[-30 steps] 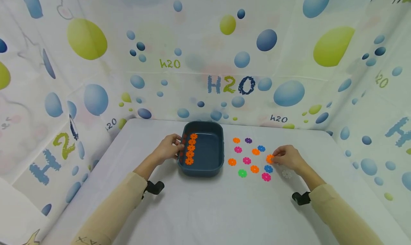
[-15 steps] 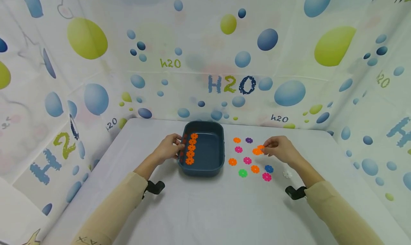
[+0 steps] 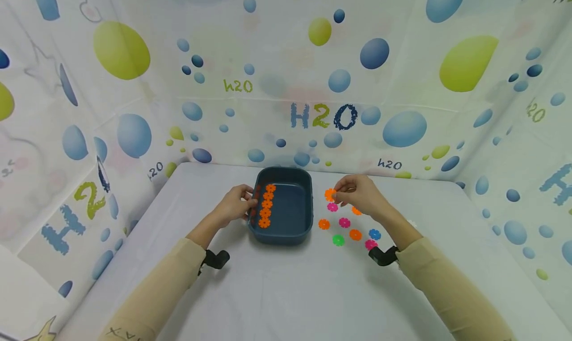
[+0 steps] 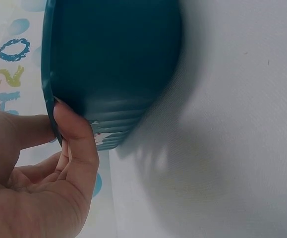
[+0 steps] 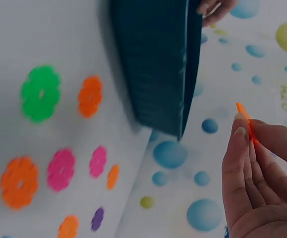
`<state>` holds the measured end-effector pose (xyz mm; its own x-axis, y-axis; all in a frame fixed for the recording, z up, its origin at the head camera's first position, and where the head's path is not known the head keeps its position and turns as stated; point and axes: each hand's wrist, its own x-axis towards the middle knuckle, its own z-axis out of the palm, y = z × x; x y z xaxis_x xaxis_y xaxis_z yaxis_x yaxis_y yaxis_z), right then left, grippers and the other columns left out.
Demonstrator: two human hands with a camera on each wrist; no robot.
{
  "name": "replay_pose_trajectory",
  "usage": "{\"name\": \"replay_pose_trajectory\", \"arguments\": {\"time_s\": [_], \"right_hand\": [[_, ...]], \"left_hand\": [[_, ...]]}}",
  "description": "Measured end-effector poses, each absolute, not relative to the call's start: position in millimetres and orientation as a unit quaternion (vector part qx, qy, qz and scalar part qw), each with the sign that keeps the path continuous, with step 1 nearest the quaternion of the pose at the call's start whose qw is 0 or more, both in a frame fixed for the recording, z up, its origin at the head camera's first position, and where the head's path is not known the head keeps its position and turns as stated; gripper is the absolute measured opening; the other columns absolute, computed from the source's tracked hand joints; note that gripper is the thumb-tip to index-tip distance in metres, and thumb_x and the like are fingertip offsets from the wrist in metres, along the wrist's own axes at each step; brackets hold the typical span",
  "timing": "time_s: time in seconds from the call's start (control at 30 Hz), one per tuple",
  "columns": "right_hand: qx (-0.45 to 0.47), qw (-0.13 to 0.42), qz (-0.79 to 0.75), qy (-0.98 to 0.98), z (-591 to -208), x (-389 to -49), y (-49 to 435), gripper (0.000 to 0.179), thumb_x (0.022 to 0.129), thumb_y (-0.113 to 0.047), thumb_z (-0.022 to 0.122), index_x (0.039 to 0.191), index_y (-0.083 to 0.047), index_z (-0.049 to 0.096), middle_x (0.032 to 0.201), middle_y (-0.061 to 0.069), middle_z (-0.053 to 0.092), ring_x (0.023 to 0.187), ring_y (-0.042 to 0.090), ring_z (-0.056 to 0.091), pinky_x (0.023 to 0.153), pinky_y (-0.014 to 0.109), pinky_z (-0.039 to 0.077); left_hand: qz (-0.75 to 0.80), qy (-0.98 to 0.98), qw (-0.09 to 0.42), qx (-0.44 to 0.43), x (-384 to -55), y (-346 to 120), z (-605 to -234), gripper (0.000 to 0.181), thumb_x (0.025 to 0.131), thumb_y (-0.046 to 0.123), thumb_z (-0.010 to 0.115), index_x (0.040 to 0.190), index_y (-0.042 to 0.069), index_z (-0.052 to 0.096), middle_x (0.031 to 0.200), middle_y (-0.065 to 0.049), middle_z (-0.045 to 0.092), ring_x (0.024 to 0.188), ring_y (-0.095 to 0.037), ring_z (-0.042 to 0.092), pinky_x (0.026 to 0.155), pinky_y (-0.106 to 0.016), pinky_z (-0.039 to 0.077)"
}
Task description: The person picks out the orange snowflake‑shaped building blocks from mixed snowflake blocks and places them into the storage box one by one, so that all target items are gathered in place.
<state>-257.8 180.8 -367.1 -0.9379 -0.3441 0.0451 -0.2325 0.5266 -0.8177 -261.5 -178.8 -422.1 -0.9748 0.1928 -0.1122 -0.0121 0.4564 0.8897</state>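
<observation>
My right hand (image 3: 363,196) pinches an orange flower-shaped disc (image 5: 246,120) between thumb and fingertips, raised above the table to the right of a dark blue plastic bin (image 3: 292,214). In the right wrist view the disc is seen edge-on. At the bin's left side my left hand (image 3: 232,205) grips the rim, thumb on one face and fingers on the other, as the left wrist view shows. Inside the bin several orange flower discs (image 3: 266,203) form a row along the left wall. The right hand hides some discs in the head view, among them a purple disc (image 5: 97,219).
Flower discs lie spread right of the bin: pink (image 3: 344,223), green (image 3: 338,240), blue (image 3: 374,234) and several orange (image 3: 323,224). A white disc (image 3: 412,224) shows partly beside the right forearm. A patterned curtain (image 3: 268,98) rises behind the white tabletop (image 3: 286,291).
My right hand has carried the orange disc left and away from me, from the right side of the scattered discs towards the bin. The left hand stays on the rim.
</observation>
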Motion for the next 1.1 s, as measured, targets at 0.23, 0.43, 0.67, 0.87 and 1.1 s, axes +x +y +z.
{"name": "replay_pose_trajectory", "arguments": {"time_s": [0.23,0.43,0.67,0.87,1.1], "right_hand": [[-0.207,0.074,-0.485,0.846,-359.9,-262.9,140.6,0.011,0.096,-0.006,0.069,0.103,0.003,0.069,0.093,0.016,0.071,0.083,0.026,0.074,0.078,0.039,0.063],[-0.213,0.073,-0.471,0.853,-356.0,-270.2,111.8,0.009,0.095,-0.002,0.068,0.103,0.003,0.068,0.092,0.016,0.07,0.083,0.031,0.074,0.075,0.038,0.063],[-0.221,0.056,-0.461,0.857,-348.4,-286.9,77.4,0.011,0.094,-0.003,0.069,0.103,0.002,0.068,0.091,0.015,0.072,0.086,0.038,0.072,0.076,0.04,0.062],[-0.192,0.048,-0.466,0.862,-346.6,-304.3,47.9,0.012,0.093,-0.002,0.069,0.104,0.003,0.068,0.098,0.017,0.072,0.085,0.031,0.073,0.074,0.034,0.062],[-0.139,0.053,-0.475,0.867,-355.6,-319.7,26.3,0.009,0.092,0.002,0.067,0.101,0.005,0.069,0.094,0.021,0.073,0.09,0.04,0.073,0.076,0.039,0.062]], "left_hand": [[0.516,0.849,0.103,0.05,-261.3,-179.2,-421.6,0.039,0.105,0.007,0.056,0.139,-0.009,0.046,0.101,-0.015,0.054,0.081,-0.023,0.061,0.063,-0.031,0.06],[0.52,0.846,0.102,0.054,-261.5,-179.1,-422.1,0.039,0.105,0.006,0.055,0.139,-0.011,0.046,0.1,-0.015,0.055,0.079,-0.023,0.062,0.061,-0.03,0.059],[0.518,0.847,0.105,0.053,-262.4,-180.2,-421.1,0.04,0.105,0.007,0.056,0.14,-0.01,0.045,0.099,-0.014,0.054,0.075,-0.02,0.061,0.06,-0.03,0.059],[0.513,0.85,0.105,0.055,-263.3,-180.5,-420.2,0.039,0.105,0.007,0.055,0.139,-0.01,0.046,0.099,-0.015,0.055,0.075,-0.021,0.061,0.06,-0.031,0.059],[0.513,0.85,0.106,0.057,-261.9,-181.2,-421.1,0.037,0.104,0.007,0.057,0.136,-0.008,0.048,0.097,-0.014,0.055,0.074,-0.02,0.06,0.06,-0.03,0.059]]}}
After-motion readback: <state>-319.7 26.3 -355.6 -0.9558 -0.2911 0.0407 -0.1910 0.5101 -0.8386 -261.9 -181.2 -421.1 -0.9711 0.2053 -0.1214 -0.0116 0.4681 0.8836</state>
